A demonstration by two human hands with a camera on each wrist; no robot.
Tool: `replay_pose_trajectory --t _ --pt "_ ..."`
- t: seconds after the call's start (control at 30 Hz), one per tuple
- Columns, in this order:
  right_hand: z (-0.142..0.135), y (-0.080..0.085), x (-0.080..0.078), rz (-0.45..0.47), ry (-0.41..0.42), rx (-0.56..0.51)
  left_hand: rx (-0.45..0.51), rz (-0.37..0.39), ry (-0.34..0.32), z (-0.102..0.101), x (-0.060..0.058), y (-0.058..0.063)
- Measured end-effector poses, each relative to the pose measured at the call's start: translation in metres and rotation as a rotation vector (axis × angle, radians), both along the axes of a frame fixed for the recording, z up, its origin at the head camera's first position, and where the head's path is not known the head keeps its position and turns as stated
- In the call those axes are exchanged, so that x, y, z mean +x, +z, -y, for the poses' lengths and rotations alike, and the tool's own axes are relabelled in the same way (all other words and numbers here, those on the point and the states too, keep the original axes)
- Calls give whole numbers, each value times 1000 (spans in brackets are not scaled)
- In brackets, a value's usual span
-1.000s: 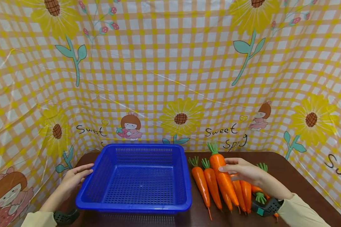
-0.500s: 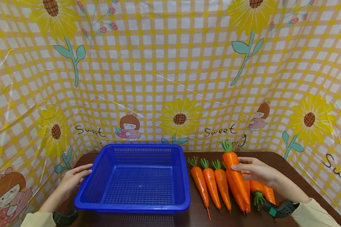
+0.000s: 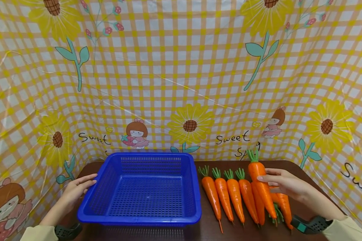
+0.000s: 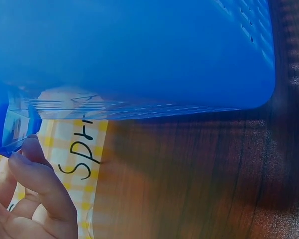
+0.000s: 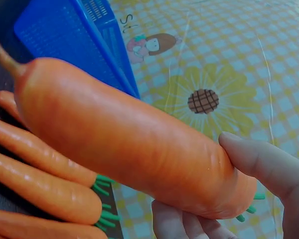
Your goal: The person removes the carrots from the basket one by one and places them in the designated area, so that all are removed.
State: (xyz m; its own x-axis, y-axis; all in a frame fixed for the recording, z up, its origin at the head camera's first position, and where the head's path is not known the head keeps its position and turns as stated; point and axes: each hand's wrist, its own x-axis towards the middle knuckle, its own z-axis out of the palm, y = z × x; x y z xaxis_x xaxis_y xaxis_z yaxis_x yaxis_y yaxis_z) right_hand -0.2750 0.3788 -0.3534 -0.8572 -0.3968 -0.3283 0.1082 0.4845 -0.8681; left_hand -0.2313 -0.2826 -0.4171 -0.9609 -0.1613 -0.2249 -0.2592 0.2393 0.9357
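Note:
A blue plastic basket (image 3: 147,220) with slotted sides stands on the dark table, nothing inside it. My left hand (image 3: 76,191) holds its left rim between thumb and fingertips; in the left wrist view the thumb (image 4: 37,174) meets the rim's edge. My right hand (image 3: 289,184) grips an orange carrot (image 3: 261,187) near its green top, thumb on one side and fingers on the other. That carrot is raised over the others, its thin tip pointing down toward me. Several carrots (image 3: 224,197) lie side by side between the basket and my right hand.
More carrots (image 3: 285,206) lie partly hidden beneath the held one and my right hand; one shows its green top toward me. A checked, flowered cloth (image 3: 181,73) hangs behind and on both sides of the brown table (image 3: 209,231).
My right hand has moved right with the carrot, from above the middle of the row toward its right end, uncovering more carrots. My left hand stays at the basket's rim.

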Motion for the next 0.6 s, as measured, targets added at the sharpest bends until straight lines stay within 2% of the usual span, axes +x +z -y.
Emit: replay_pose_trajectory --t 0.37,0.6 --pt "-25 -2 2 -15 -17 31 15 8 -1 1 -1 -1" --pt "-42 -5 3 16 -16 22 19 2 -7 1 0 -1"
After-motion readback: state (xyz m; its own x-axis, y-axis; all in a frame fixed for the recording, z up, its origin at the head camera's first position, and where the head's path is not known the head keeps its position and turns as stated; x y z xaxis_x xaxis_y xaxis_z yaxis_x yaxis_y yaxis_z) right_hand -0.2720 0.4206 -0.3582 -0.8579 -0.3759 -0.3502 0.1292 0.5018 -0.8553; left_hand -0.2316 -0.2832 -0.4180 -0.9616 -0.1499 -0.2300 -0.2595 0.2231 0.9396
